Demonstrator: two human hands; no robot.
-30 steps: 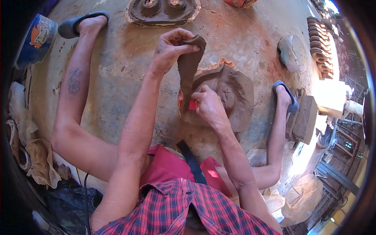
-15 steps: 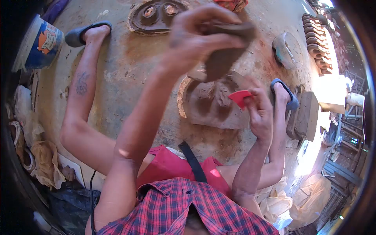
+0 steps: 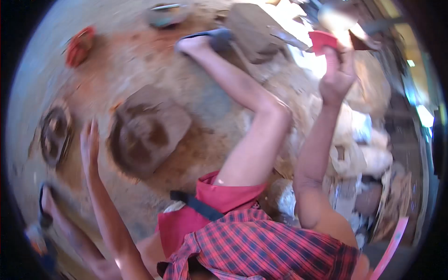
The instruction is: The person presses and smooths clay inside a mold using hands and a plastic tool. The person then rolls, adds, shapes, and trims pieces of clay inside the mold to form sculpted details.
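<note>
My left hand [image 3: 89, 142] is at the left, its fingers stretched out and nothing visible in it. It is between the oval clay-filled mould [image 3: 56, 133] and the mould draped with a clay sheet [image 3: 154, 128]. At the upper right my right hand [image 3: 337, 77] is raised, its fingers closed on a red scraper [image 3: 322, 42]. Motion blurs the area around the scraper, and a dark flat shape beside it cannot be made out. The clay sheet overhangs its mould on the right side.
A large clay block [image 3: 254, 30] sits by my slippered foot [image 3: 198, 43]. Farther off are a roundish object [image 3: 167, 15] and a red bundle [image 3: 80, 46]. Plastic bags [image 3: 361, 154] lie to the right, and a bucket [image 3: 42, 247] is at the lower left.
The view has swung to the right. My left hand no longer shows the dark clay strip and has opened. My right hand has moved out to the right with the red scraper.
</note>
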